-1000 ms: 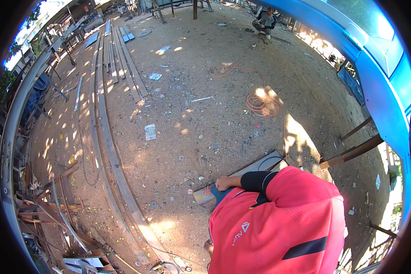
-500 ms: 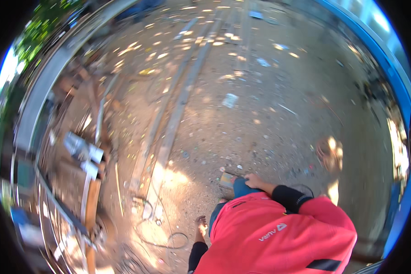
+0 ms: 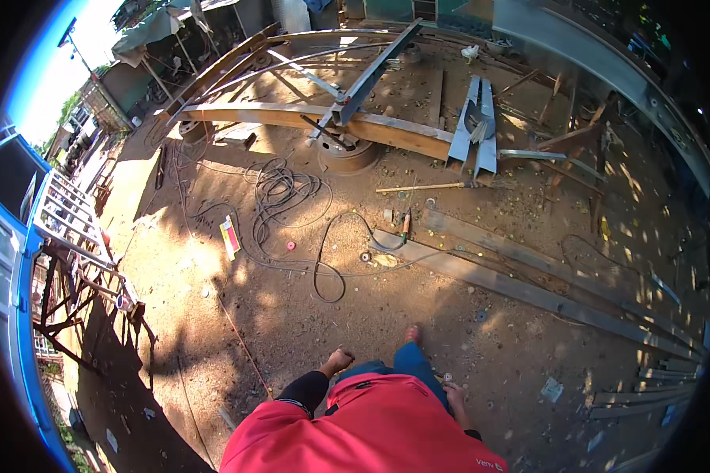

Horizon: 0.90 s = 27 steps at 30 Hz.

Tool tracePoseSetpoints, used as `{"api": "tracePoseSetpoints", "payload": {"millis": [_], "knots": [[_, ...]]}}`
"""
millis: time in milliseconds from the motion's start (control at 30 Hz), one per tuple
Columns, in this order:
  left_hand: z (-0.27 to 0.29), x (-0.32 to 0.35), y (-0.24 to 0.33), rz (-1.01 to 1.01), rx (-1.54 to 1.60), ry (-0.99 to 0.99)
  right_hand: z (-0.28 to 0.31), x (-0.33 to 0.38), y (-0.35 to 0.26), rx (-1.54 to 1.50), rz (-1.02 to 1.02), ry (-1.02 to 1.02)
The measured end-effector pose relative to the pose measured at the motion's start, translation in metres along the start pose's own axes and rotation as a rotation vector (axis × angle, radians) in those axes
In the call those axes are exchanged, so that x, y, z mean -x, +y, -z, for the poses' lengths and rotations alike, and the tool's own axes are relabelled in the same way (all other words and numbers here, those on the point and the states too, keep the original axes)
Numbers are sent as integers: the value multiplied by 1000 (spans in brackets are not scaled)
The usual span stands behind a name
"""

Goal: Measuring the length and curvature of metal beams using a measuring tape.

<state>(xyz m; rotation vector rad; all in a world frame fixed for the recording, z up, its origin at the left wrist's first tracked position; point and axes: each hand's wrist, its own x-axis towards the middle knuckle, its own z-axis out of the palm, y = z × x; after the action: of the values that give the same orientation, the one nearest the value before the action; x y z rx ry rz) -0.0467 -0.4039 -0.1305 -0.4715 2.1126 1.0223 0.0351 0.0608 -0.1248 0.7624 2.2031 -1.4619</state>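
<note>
Dirt: we're standing before a long bar slanting right.
Left hand: curling, nearer the long bar's left end.
Right hand: we can't tell.

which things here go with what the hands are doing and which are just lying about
At the hands:
left hand, seemingly empty
right hand, nearest a small round disc; grip unclear

Lying about:
coiled cable
long bars
red-and-yellow packet
pink ring

Bright sun is dappling the ground, the upper-left sky is glaring, a deep shadow is lying lower left, and fisheye distortion is bending edges.
</note>
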Motion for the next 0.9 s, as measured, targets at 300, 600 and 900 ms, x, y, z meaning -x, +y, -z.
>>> {"api": "tracePoseSetpoints", "payload": {"millis": [300, 600, 900], "knots": [[31, 42, -10, 325, 371, 335, 25, -194, 37, 3, -332, -325], [105, -13, 86, 318, 643, 445, -1, -362, -179, -90, -297, -260], [144, -77, 66, 437, 702, 379, -85, -456, -390, -43, -96, -267]]}}
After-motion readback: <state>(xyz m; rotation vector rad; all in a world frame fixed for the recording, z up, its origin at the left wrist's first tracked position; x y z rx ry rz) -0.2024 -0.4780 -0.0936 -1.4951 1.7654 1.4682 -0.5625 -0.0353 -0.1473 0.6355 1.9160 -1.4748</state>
